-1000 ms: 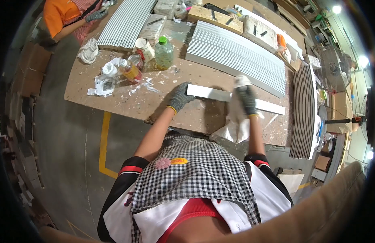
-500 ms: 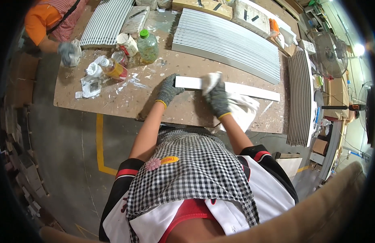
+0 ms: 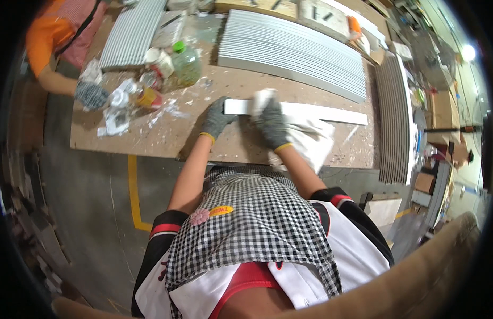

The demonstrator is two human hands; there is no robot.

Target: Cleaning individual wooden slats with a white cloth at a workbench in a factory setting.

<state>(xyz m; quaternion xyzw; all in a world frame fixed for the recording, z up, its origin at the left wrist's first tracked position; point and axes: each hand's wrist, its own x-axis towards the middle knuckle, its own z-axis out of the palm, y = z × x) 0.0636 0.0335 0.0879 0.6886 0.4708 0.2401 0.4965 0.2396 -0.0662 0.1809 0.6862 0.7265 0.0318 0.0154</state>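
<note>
A long white slat (image 3: pixel 321 112) lies crosswise before me on the worktable. My left hand (image 3: pixel 218 118), in a grey knit glove, is closed round its left end. My right hand (image 3: pixel 271 122), gloved alike, is closed on a white cloth (image 3: pixel 308 139) and presses it over the slat, left of the slat's middle. The cloth's loose part spreads over the table to the right of that hand and hangs at the near edge. My right fingers are partly hidden by the bunched cloth.
Stacked white slats (image 3: pixel 291 56) lie beyond; more stand at the right (image 3: pixel 394 125) and far left (image 3: pixel 132 37). A green-capped bottle (image 3: pixel 186 66), a white tub (image 3: pixel 159 63) and a yellow-orange bottle (image 3: pixel 149 99) stand left. A co-worker's gloved hand (image 3: pixel 91 95) is at the table's left edge.
My right hand has slid left along the slat with the cloth, nearer my left hand. The co-worker's gloved hand has moved lower, toward the small white bottle.
</note>
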